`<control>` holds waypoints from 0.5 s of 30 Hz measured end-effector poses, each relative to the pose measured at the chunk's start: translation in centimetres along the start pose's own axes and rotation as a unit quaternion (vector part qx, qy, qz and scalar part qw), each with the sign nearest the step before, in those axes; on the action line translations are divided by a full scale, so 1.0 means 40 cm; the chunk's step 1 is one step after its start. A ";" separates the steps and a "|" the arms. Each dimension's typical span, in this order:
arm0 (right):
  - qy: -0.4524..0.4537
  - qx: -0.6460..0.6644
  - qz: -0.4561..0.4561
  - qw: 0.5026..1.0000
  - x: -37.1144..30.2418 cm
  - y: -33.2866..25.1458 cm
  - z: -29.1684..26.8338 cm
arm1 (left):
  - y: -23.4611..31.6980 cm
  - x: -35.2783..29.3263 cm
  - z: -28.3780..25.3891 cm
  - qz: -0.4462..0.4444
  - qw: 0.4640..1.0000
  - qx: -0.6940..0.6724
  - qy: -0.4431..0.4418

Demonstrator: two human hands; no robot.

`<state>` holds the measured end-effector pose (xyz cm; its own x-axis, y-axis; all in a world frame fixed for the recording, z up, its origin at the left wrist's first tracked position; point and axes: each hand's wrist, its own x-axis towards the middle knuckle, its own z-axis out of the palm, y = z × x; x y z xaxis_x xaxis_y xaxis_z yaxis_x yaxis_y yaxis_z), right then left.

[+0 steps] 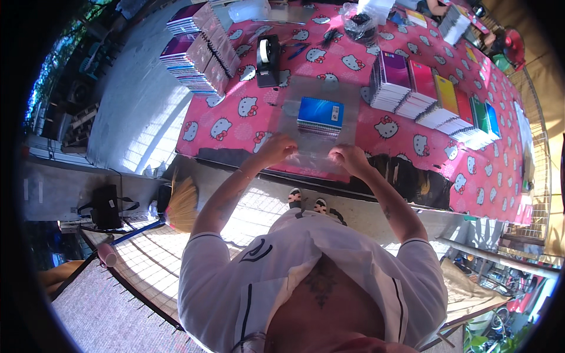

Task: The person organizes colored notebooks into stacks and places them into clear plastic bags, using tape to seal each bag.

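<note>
Notebooks (pixel 321 112), pink tablecloth (pixel 235 126) (sunlit floor (pixel 259 210)).

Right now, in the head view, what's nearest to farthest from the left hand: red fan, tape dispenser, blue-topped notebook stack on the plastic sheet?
From the left hand:
1. Blue-topped notebook stack, just ahead, slightly right.
2. Tape dispenser, farther ahead, slightly left.
3. Red fan, far off to the right.

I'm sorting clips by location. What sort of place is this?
Probably a small, informal workshop: stacks of spiral notebooks stand on a pink patterned table, with a black tape dispenser and clear plastic sheeting also on it.
</note>
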<state>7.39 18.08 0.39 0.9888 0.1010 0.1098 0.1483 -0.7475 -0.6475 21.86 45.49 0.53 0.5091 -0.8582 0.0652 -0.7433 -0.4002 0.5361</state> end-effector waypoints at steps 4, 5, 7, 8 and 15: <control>-0.011 0.010 0.072 0.997 0.007 -0.023 -0.005 | 0.013 0.003 -0.032 0.021 0.998 -0.033 -0.055; -0.016 -0.007 0.079 0.997 0.010 -0.040 -0.009 | 0.014 -0.001 -0.038 0.042 0.996 -0.020 -0.071; -0.022 0.002 0.072 0.997 0.011 -0.040 -0.011 | 0.001 0.001 -0.024 0.029 0.997 -0.074 -0.024; -0.024 0.007 0.069 0.997 0.012 -0.038 -0.013 | -0.006 0.004 -0.020 0.023 0.995 -0.101 0.000; 0.025 -0.015 0.052 0.998 0.015 -0.020 0.027 | 0.032 0.024 -0.049 -0.064 0.990 -0.057 -0.111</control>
<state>7.89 19.45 0.16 0.9966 -0.0110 0.0812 0.0431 -0.7719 -0.6342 22.26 44.81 2.94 0.4779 -0.8578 -0.1892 -0.6184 -0.4816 0.6210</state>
